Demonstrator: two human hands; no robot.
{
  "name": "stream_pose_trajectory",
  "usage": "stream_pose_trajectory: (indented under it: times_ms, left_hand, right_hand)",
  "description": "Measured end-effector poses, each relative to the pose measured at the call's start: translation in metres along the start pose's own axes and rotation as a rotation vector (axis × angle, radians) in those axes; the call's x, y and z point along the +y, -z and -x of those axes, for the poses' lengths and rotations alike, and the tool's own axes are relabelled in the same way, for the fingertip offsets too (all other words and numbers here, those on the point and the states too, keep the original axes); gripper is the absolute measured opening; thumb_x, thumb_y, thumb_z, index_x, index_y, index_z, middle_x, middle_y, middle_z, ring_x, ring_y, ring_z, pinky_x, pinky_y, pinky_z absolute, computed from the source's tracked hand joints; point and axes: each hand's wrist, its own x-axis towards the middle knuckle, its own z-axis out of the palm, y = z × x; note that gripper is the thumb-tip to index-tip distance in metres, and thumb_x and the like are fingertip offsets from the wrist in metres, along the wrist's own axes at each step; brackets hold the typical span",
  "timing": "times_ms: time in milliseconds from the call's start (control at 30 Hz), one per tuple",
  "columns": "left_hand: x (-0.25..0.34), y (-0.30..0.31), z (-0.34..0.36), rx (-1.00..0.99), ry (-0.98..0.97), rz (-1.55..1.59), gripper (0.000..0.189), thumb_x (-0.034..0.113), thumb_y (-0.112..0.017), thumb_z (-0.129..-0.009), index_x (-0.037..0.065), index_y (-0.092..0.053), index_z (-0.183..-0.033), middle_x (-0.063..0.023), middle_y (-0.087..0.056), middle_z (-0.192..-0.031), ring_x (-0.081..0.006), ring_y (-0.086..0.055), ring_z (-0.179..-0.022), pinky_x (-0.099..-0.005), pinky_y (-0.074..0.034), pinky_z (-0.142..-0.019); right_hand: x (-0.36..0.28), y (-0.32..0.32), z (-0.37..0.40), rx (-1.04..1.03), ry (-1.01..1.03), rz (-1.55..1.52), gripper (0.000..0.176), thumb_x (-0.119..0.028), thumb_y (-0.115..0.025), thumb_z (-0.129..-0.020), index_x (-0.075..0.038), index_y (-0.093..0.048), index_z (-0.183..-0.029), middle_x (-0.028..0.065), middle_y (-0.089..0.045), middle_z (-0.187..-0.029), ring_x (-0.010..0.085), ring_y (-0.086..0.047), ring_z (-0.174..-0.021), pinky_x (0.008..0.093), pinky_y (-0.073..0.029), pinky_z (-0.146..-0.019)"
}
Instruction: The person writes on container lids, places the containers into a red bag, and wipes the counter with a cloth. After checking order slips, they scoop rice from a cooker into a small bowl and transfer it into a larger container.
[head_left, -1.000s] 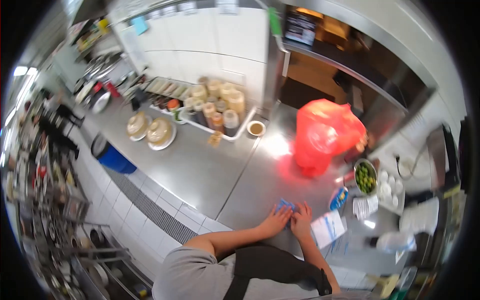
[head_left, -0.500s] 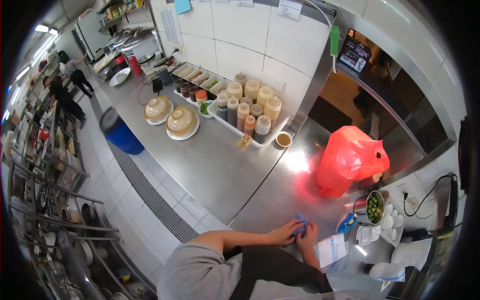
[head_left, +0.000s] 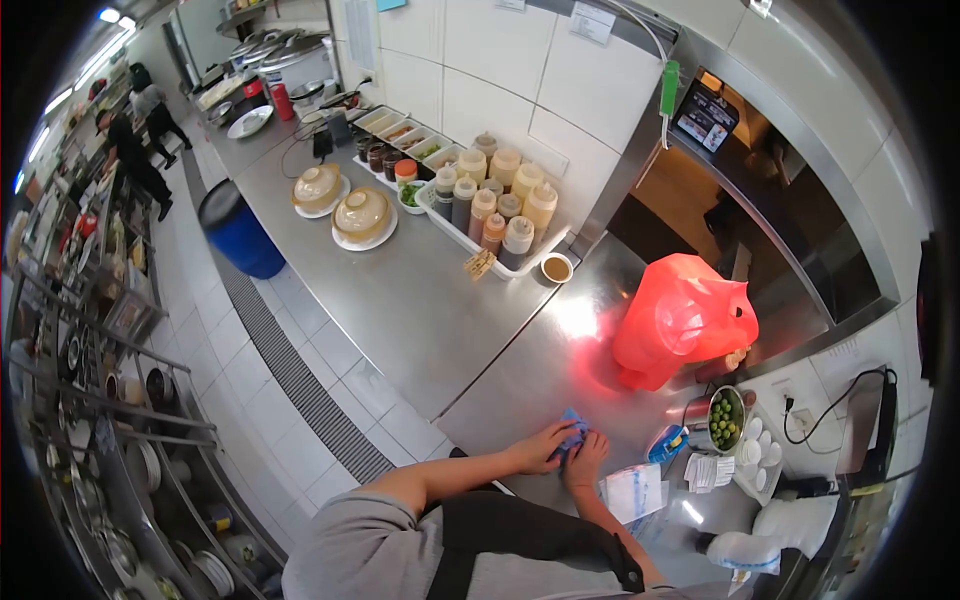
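A crumpled blue cloth (head_left: 570,432) is bunched between my two hands above the steel counter (head_left: 490,425). My left hand (head_left: 540,447) grips it from the left, fingers curled in. From the right, my right hand (head_left: 585,461) closes on the same cloth, and the two hands nearly meet. Part of the cloth is covered by the fingers. To the right of my hands lie a white printed packet (head_left: 634,492) and a blue-and-white pack (head_left: 667,443). Farther up the counter stands a tied red plastic bag (head_left: 680,325).
Squeeze bottles stand in a white tray (head_left: 465,235), near a small sauce bowl (head_left: 556,268). Two lidded clay pots (head_left: 363,216) sit on plates. Green citrus fills a metal container (head_left: 724,420) at right. A blue barrel (head_left: 243,235) stands beside the counter; two people work farther back.
My hands and the blue cloth have moved slightly left in view as the camera shifted. More of the cloth shows above my fingers. Both hands keep hold of it.
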Motion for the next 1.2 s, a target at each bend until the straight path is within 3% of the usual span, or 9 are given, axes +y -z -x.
stream_pose_trajectory:
  times_ms: [400,533,667,733,800,867,933,1100,1200]
  left_hand:
    - [-0.012,0.048,0.006,0.281,0.217,0.187,0.065,0.016,-0.068,-0.089,0.004,-0.037,-0.145,-0.0188,-0.037,-0.147,-0.0356,-0.040,-0.135,-0.0427,-0.043,-0.107]
    - [-0.009,0.169,-0.039,0.342,-0.006,-0.049,0.060,0.016,-0.068,-0.091,0.003,-0.041,-0.142,-0.0171,-0.046,-0.137,-0.0322,-0.051,-0.121,-0.0405,-0.049,-0.100]
    - [-0.004,0.306,-0.111,0.460,-0.228,0.072,0.059,0.004,-0.063,-0.091,0.002,-0.037,-0.144,-0.0142,-0.041,-0.140,-0.0276,-0.048,-0.128,-0.0386,-0.049,-0.100]
    - [-0.031,0.371,-0.149,0.566,-0.414,-0.041,0.061,0.000,-0.063,-0.089,0.001,-0.036,-0.144,-0.0148,-0.042,-0.137,-0.0274,-0.048,-0.126,-0.0376,-0.049,-0.099]
    - [-0.015,0.444,-0.178,0.614,-0.391,-0.037,0.062,0.002,-0.064,-0.089,0.000,-0.036,-0.144,-0.0167,-0.042,-0.137,-0.0283,-0.049,-0.125,-0.0391,-0.048,-0.100]
    - [0.004,0.513,-0.207,0.672,-0.374,-0.155,0.062,0.006,-0.064,-0.088,-0.004,-0.035,-0.142,-0.0236,-0.041,-0.138,-0.0405,-0.045,-0.128,-0.0443,-0.041,-0.107]
    - [-0.001,0.571,-0.255,0.763,-0.503,-0.371,0.065,0.007,-0.064,-0.088,-0.008,-0.032,-0.143,-0.0287,-0.038,-0.141,-0.0449,-0.040,-0.132,-0.0468,-0.040,-0.108]
    - [0.026,0.651,-0.355,0.761,-0.599,-0.677,0.067,0.013,-0.067,-0.088,-0.009,-0.034,-0.143,-0.0312,-0.031,-0.149,-0.0466,-0.035,-0.136,-0.0484,-0.034,-0.113]
    - [0.054,0.649,-0.394,0.586,-0.777,-0.775,0.068,0.017,-0.069,-0.086,-0.006,-0.039,-0.142,-0.0292,-0.032,-0.149,-0.0452,-0.035,-0.137,-0.0475,-0.033,-0.114]
  right_hand:
    - [0.003,-0.007,-0.001,0.108,0.000,-0.008,0.028,-0.008,-0.055,-0.085,-0.009,-0.060,-0.113,0.0145,-0.056,-0.118,0.0356,-0.051,-0.111,0.0487,-0.035,-0.100]
    - [-0.010,-0.005,-0.001,0.090,-0.062,0.000,0.031,-0.005,-0.056,-0.084,-0.009,-0.060,-0.114,0.0145,-0.056,-0.119,0.0355,-0.051,-0.112,0.0481,-0.036,-0.100]
    - [-0.021,-0.009,-0.001,0.164,-0.141,0.002,0.029,-0.007,-0.056,-0.087,-0.005,-0.060,-0.116,0.0164,-0.058,-0.117,0.0373,-0.053,-0.111,0.0468,-0.041,-0.098]
    - [-0.015,-0.028,0.002,0.304,-0.254,0.059,0.025,-0.010,-0.054,-0.093,-0.003,-0.060,-0.117,0.0173,-0.060,-0.117,0.0372,-0.056,-0.111,0.0451,-0.043,-0.097]
    - [-0.022,-0.047,0.003,0.462,-0.446,0.012,0.024,-0.014,-0.052,-0.098,-0.002,-0.060,-0.117,0.0176,-0.061,-0.117,0.0356,-0.058,-0.108,0.0433,-0.045,-0.096]
    - [-0.034,-0.057,-0.003,0.665,-0.707,-0.140,0.026,-0.020,-0.052,-0.102,0.000,-0.059,-0.118,0.0173,-0.061,-0.117,0.0325,-0.060,-0.105,0.0413,-0.046,-0.095]
    - [-0.038,-0.067,-0.002,0.807,-0.703,-0.211,0.034,-0.025,-0.051,-0.104,0.003,-0.056,-0.123,0.0183,-0.060,-0.119,0.0305,-0.061,-0.105,0.0385,-0.046,-0.096]
    - [-0.077,-0.084,0.013,0.744,-0.689,-0.086,0.040,-0.026,-0.054,-0.103,0.005,-0.051,-0.127,0.0210,-0.058,-0.121,0.0325,-0.057,-0.113,0.0406,-0.045,-0.099]
    - [-0.104,-0.092,0.020,0.661,-0.656,0.077,0.042,-0.026,-0.054,-0.102,0.005,-0.049,-0.129,0.0222,-0.053,-0.127,0.0368,-0.054,-0.116,0.0439,-0.043,-0.101]
